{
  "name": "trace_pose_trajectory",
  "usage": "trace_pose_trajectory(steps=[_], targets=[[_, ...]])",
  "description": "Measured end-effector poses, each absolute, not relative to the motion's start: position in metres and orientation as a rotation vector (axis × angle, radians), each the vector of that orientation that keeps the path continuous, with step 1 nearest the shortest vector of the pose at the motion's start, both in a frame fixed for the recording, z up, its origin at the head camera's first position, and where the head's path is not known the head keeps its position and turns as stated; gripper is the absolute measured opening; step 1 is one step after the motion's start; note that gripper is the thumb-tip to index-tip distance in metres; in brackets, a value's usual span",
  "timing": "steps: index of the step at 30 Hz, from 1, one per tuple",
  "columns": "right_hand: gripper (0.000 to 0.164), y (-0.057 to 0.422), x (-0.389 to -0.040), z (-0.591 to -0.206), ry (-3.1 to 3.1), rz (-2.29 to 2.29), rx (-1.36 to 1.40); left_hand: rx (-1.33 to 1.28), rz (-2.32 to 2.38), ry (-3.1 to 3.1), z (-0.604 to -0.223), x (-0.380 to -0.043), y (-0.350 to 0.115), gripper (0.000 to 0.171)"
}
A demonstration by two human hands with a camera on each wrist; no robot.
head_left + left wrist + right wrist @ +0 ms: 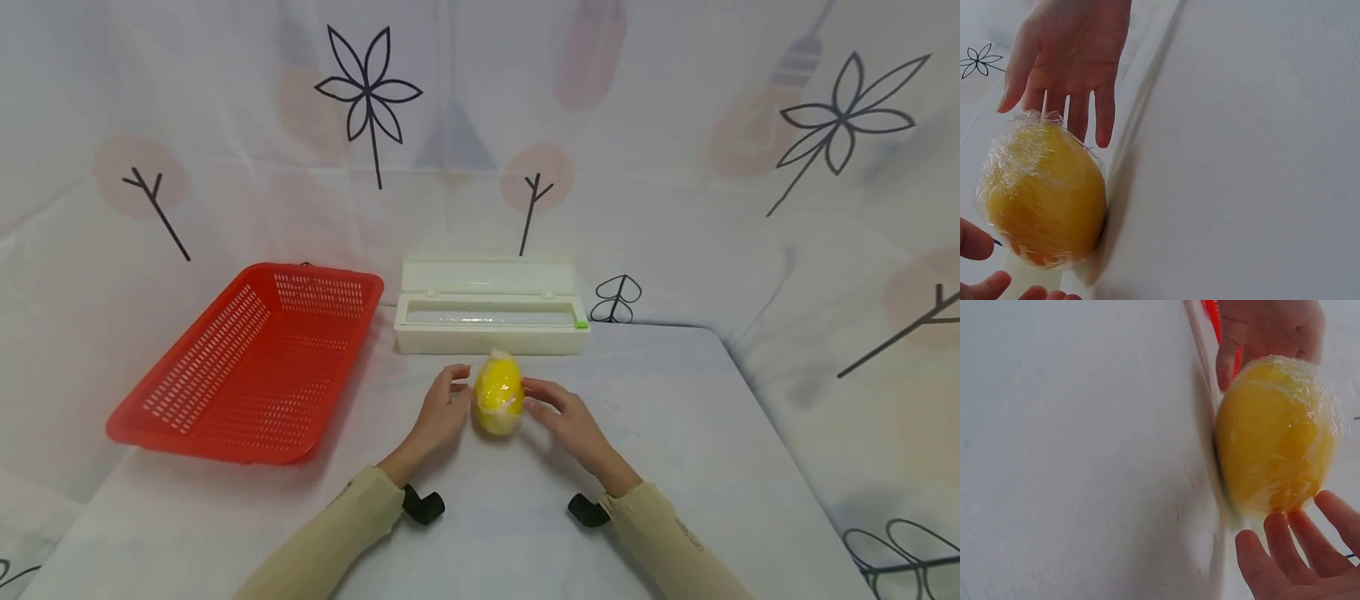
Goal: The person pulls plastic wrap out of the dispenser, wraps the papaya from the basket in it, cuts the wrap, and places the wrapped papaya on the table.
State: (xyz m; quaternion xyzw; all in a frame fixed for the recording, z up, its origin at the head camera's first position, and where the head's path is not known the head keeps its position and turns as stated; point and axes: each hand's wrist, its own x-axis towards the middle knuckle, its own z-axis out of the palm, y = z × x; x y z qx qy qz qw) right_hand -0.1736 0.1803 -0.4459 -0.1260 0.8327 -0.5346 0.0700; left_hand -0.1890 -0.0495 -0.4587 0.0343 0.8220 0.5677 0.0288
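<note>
A yellow oval fruit-like thing [499, 390], wrapped in crinkled clear plastic film, sits on the white table between the two hands. My left hand [442, 408] is at its left side, fingers relaxed and fingertips close by the film. On the other side, my right hand [568, 419] has its fingers loosely spread, fingertips right at the wrap in the right wrist view. Neither hand grips it. Bunched film shows at the top of the wrapped yellow thing [1047, 194] in the left wrist view.
Behind the hands stands a white cling film dispenser [491, 340], its lid raised and a green slider [581, 325] at its right end. A red plastic basket [225, 450] with slotted walls is on the left. A patterned cloth [675, 250] hangs behind the table.
</note>
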Motion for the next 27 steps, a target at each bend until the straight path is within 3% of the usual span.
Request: trace_pose_trajectory(steps=[18, 27], targets=[[0.055, 0.1783, -0.1715, -0.4463, 2.208, -1.772, -0.285, 0.222, 1.723, 2.436, -0.4558, -0.1868, -0.0502, 0.041], [0.048, 0.1787, -0.1771, -0.451, 2.273, -1.751, -0.245, 0.213, 1.822, 2.437, -0.4582, -0.1879, -0.0521, 0.032]])
